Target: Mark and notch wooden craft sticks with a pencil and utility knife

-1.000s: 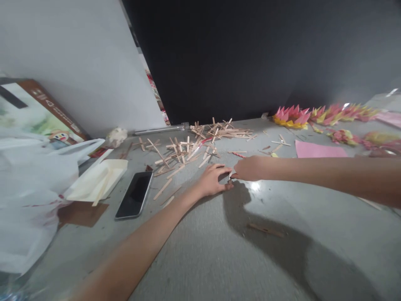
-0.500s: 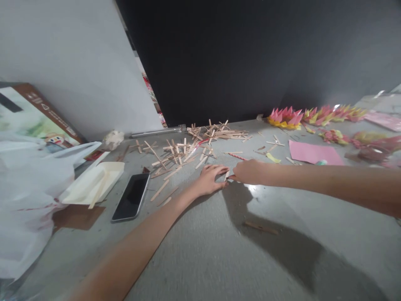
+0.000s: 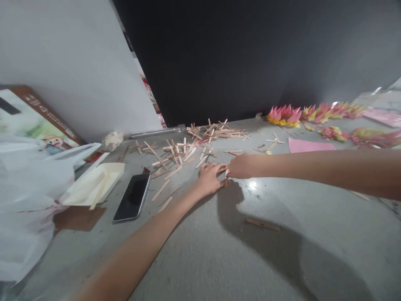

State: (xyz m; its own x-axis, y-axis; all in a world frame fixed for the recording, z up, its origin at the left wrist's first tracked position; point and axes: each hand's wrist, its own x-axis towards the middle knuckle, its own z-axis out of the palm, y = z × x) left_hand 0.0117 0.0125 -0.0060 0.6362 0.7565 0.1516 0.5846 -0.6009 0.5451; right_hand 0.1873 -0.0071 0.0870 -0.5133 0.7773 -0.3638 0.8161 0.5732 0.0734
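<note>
Both my hands meet on the grey table (image 3: 219,251) just in front of a scatter of wooden craft sticks (image 3: 188,148). My left hand (image 3: 210,177) lies palm down with its fingers curled toward a small pale piece (image 3: 226,172). My right hand (image 3: 239,166) reaches in from the right, its fingers pinched together on that same piece. What the piece is cannot be made out. Several loose sticks lie to the left of my left wrist.
A black phone (image 3: 133,202) lies face up at the left, beside a cream tray (image 3: 94,184) and a white plastic bag (image 3: 28,196). Pink and yellow folded paper pieces (image 3: 285,115) line the back right, with a pink sheet (image 3: 308,145). One dark stick (image 3: 262,225) lies nearer me.
Both hands stay together on the small piece and have shifted slightly left. The view has drifted a little; nothing else on the table has moved.
</note>
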